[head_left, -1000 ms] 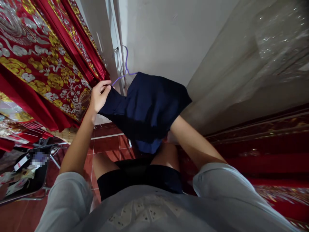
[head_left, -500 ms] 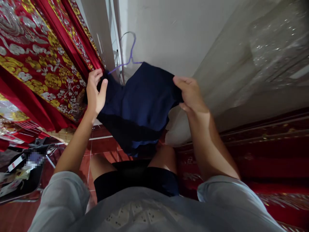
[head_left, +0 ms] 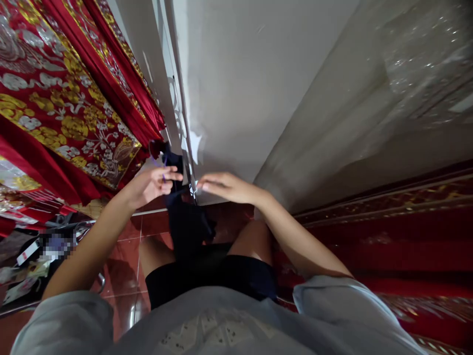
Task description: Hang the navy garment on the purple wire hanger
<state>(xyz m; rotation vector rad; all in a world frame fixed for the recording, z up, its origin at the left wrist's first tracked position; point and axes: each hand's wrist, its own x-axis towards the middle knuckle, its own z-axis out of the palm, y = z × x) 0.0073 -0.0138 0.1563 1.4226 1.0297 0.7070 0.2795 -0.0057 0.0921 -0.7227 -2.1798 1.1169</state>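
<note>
My left hand [head_left: 157, 185] is in front of my knees with its fingers curled round the purple clothes hanger [head_left: 164, 160], whose hook end points up and left. From the hanger a dark navy garment [head_left: 186, 224] hangs bunched and narrow towards my lap; its lower part merges with my dark shorts. My right hand [head_left: 229, 187] is just to the right, palm down, fingers stretched out towards the left hand. It holds nothing, and I cannot tell whether its fingertips touch the garment.
Red cloth with gold and silver embroidery [head_left: 74, 113] hangs at the left. A pale panel [head_left: 236, 88] stands ahead, with clear plastic sheeting [head_left: 332, 108] to its right. A cluttered black chair [head_left: 33, 276] stands lower left on red floor tiles [head_left: 121, 266].
Both hands have come together and lower. The right hand has let go of the garment's edge. The garment, spread wide before, now hangs narrow, and the hanger has moved down and left.
</note>
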